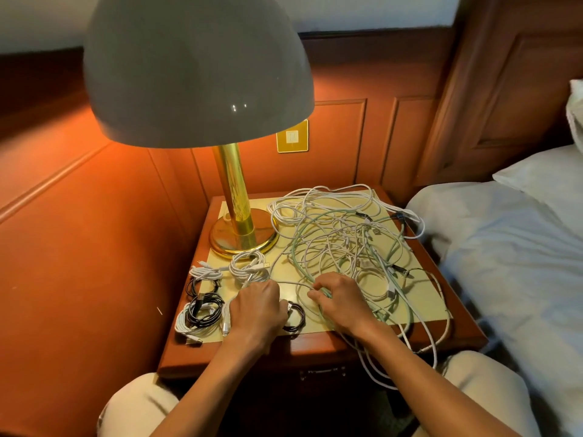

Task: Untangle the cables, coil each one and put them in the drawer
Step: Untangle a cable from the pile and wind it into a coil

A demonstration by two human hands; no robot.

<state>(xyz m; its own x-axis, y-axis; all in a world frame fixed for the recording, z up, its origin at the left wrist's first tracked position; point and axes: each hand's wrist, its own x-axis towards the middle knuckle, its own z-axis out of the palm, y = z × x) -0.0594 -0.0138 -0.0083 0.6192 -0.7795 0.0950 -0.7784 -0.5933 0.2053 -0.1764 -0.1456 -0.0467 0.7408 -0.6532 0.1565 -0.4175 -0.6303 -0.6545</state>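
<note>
left hand point(257, 305) fingertips hidden, lamp shade point(195, 67) top cropped, drawer point(321, 372) mostly unseen

The wooden table point(318, 351) in front of me carries a brass lamp point(241, 234) at its back left, a loose tangle of white and green cables point(344, 241) across the right, and small coiled cables point(202, 305) along its front left.

White and green cables point(344, 238) tangled, several coiled.
</note>
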